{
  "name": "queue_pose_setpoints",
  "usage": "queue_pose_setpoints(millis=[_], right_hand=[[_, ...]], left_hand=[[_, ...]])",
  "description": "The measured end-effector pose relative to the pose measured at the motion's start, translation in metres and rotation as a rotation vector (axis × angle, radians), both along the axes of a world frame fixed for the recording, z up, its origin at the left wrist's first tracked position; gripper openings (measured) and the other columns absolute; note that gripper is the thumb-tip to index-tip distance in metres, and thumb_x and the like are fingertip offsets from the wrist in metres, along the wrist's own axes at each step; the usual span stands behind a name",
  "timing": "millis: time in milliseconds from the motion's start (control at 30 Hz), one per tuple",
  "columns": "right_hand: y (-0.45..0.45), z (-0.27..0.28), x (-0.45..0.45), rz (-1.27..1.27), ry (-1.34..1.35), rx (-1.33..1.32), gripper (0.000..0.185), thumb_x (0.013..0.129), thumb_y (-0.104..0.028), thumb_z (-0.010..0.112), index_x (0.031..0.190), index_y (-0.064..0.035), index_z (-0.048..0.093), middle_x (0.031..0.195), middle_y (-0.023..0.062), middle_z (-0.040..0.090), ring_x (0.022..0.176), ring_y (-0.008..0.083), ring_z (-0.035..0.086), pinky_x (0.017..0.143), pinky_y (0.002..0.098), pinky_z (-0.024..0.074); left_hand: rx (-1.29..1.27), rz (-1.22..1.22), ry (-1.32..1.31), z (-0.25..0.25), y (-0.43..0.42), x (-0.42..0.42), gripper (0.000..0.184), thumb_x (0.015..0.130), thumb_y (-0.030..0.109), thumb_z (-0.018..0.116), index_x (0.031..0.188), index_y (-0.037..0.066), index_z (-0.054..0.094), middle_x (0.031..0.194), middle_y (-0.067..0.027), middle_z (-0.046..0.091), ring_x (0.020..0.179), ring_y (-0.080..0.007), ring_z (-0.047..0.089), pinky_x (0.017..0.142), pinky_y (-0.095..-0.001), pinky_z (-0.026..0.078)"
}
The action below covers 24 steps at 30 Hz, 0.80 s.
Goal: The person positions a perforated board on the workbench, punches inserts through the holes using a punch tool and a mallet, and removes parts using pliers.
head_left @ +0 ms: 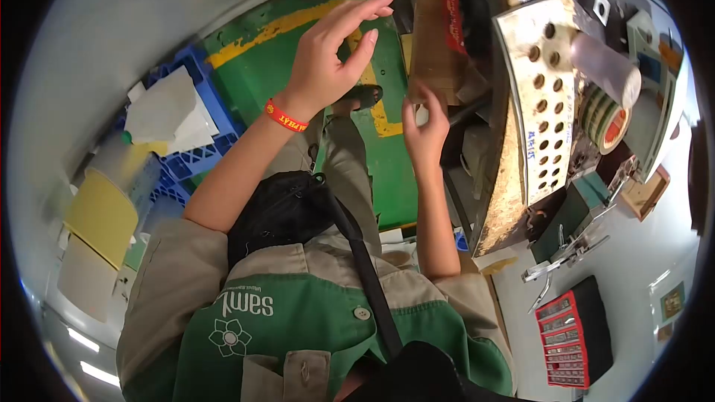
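My left hand (335,48) is raised above the green floor, palm turned inward. Its fingers are stretched out and the thumb stands apart, with nothing in it. A red band (286,116) with yellow lettering is round that wrist. Lower and to the right, my right hand (427,123) hangs beside the workbench edge. Its thumb and fingers are apart, the fingertips slightly blurred, and no held object shows. To its right is a worn board with two rows of round holes (546,104).
Blue plastic crates (195,150) bear white sheets (167,112) at left, near a yellow bin (102,216). At right are a cylinder (607,71), a striped tape roll (605,120), a green metal block (560,229) and a red-edged case (564,339). A shoe (367,97) shows below.
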State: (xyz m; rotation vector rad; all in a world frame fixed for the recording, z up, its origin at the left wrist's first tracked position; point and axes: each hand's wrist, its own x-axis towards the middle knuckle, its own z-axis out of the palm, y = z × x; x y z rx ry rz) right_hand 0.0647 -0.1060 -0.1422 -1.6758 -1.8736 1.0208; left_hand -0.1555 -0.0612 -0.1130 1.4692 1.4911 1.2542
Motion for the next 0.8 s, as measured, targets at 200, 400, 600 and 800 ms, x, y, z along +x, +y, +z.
queue_pose_setpoints(millis=[200, 400, 600, 800], right_hand=[[0.075, -0.115, 0.033, -0.135, -0.505, 0.355, 0.065, 0.081, -0.026, 0.072, 0.137, -0.0024, 0.046, 0.136, 0.0245, 0.049, 0.129, 0.0414, 0.043, 0.103, 0.0502, 0.036], [0.098, -0.141, 0.049, -0.147, -0.757, 0.128, 0.036, 0.087, -0.035, 0.066, 0.111, -0.0084, 0.065, 0.092, 0.0167, 0.069, 0.093, 0.0383, 0.063, 0.083, 0.0473, 0.0474], [0.089, -0.116, 0.039, -0.107, -0.562, 0.006, 0.03, 0.093, -0.034, 0.058, 0.105, -0.0091, 0.069, 0.082, 0.0122, 0.069, 0.089, 0.0313, 0.063, 0.083, 0.046, 0.0446], [0.09, -0.132, 0.065, -0.273, -0.488, 0.345, 0.024, 0.085, -0.024, 0.065, 0.105, -0.0132, 0.072, 0.09, 0.0128, 0.069, 0.091, 0.0317, 0.061, 0.081, 0.0437, 0.0456]], left_hand=[[-0.065, 0.099, -0.079, -0.012, -0.026, -0.018, 0.049, 0.085, 0.0, 0.06, 0.131, 0.014, 0.057, 0.112, -0.0046, 0.065, 0.094, -0.019, 0.064, 0.083, -0.0301, 0.052], [-0.161, 0.133, -0.089, -0.011, -0.042, -0.03, 0.048, 0.086, 0.001, 0.06, 0.131, 0.015, 0.056, 0.122, -0.007, 0.059, 0.097, -0.0208, 0.063, 0.084, -0.0309, 0.051], [-0.183, 0.098, -0.108, -0.012, -0.037, -0.021, 0.047, 0.085, 0.0, 0.06, 0.131, 0.013, 0.056, 0.122, -0.007, 0.059, 0.098, -0.0199, 0.063, 0.084, -0.0307, 0.05], [-0.177, 0.028, -0.108, -0.013, -0.027, -0.005, 0.043, 0.085, 0.0, 0.059, 0.127, 0.011, 0.059, 0.121, -0.0076, 0.059, 0.096, -0.0189, 0.064, 0.085, -0.0308, 0.051]])
